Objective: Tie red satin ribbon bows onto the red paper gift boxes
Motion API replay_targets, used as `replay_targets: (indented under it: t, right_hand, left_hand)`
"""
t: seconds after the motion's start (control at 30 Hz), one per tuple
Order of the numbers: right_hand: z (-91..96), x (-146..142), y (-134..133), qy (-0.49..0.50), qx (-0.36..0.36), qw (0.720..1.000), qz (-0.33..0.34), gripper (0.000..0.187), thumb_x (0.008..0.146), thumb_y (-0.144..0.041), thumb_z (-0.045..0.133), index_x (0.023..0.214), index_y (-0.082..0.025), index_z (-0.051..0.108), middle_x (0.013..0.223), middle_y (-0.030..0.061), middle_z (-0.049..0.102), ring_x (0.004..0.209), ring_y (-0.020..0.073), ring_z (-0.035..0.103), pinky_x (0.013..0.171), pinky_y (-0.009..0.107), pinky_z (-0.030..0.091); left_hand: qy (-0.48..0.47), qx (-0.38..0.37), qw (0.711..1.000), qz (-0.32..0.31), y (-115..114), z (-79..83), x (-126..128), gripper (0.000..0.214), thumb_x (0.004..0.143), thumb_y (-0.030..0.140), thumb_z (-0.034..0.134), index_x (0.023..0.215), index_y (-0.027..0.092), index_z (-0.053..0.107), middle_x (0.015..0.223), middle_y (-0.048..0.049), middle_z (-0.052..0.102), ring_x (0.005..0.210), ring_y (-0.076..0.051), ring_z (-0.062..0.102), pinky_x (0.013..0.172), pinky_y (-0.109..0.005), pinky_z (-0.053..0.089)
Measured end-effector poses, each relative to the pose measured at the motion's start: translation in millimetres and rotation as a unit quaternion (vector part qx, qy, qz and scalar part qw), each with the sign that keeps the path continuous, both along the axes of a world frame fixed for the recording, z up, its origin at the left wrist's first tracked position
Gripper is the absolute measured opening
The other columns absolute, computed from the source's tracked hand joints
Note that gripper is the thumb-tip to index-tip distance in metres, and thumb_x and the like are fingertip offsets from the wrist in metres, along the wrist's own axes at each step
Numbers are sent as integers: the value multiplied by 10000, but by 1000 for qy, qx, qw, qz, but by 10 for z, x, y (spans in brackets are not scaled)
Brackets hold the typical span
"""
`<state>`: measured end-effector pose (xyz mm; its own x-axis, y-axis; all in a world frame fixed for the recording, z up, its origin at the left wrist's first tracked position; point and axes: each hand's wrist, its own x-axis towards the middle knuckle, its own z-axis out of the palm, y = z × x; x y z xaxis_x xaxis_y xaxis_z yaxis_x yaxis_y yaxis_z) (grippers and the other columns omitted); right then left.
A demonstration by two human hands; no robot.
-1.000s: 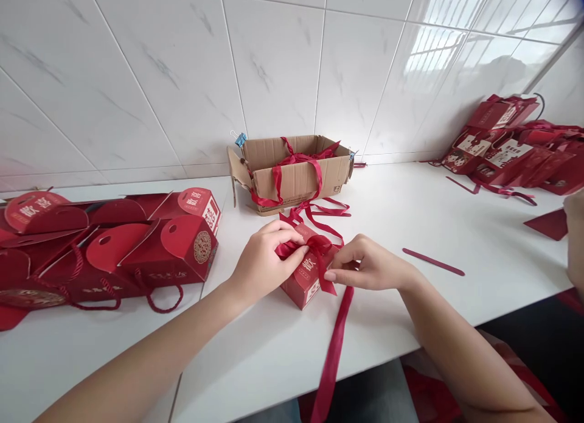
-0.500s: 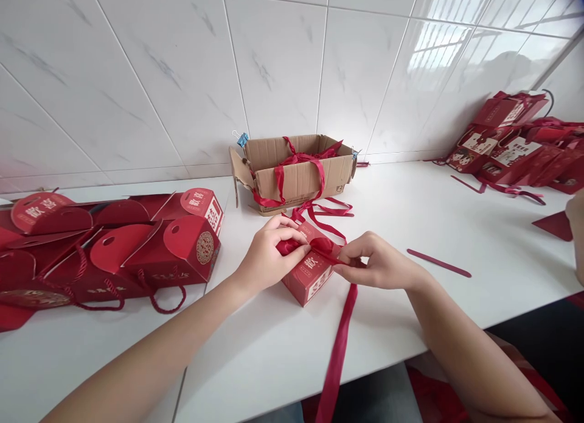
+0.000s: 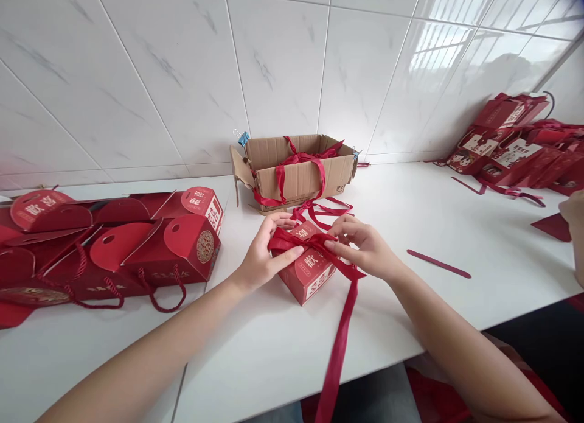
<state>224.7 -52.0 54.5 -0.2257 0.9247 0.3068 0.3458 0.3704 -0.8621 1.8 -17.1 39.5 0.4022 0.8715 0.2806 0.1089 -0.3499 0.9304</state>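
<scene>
A small red gift box (image 3: 303, 279) with pale lettering stands on the white table in front of me. Across its top lies a dark red ribbon (image 3: 312, 243) with a bow formed in it. One long tail of the ribbon hangs over the table's front edge. On the bow's left loop, my left hand (image 3: 266, 253) is closed, thumb on the near side and fingers behind. My right hand (image 3: 362, 247) pinches the right loop between thumb and fingers, and a short ribbon end sticks out below it.
Behind the box, a cardboard carton (image 3: 296, 181) holds more red ribbon, some trailing onto the table (image 3: 392, 204). Red handled boxes (image 3: 168, 252) fill the left side. Finished-looking red boxes (image 3: 515, 143) are piled at far right. A ribbon strip (image 3: 438, 263) lies right; another person's hand (image 3: 573, 228) shows at the edge.
The bow's loops now show spread to both sides. My right hand has moved up from the ribbon at the box's right edge to the right loop; my left hand has shifted slightly left.
</scene>
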Motion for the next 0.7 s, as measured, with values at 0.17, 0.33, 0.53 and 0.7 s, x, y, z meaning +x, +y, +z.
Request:
replay_targets:
  t: [0.17,0.33,0.53,0.7]
  right_hand:
    - [-39,2,22,113,-121,986,33,269,792,-425,643,720,-183,553,790,-6,472,579,82,423,519,250,369]
    - [-48,9,34,57,-100,993,30,245,814,-402,608,728,-190,520,808,3,484,660,114,458,614,279,402]
    - [-46,58,39,-86,75,993,1,169,809,-308,590,706,-207,502,962,67,528,960,220,501,876,402,417]
    - [-74,30,13,-190,120,974,-34,123,813,-237,534,715,-213,463,1031,72,554,1007,251,467,918,486,351]
  left_hand:
    - [-25,-58,998,3,-47,-76,49,534,757,324,678,1208,246,402,1218,-72,519,1091,-200,566,896,-329,492]
    - [-47,-70,996,-3,-58,-78,63,500,758,285,666,1196,264,426,1195,-47,524,1095,-187,553,885,-294,484]
    - [-49,-118,991,-35,-41,-56,50,312,746,286,671,986,224,482,1058,-28,615,914,-176,616,744,-273,502]
    - [-72,-129,988,-52,-21,-66,41,284,746,266,686,938,220,482,1011,-11,619,902,-170,613,740,-273,492]
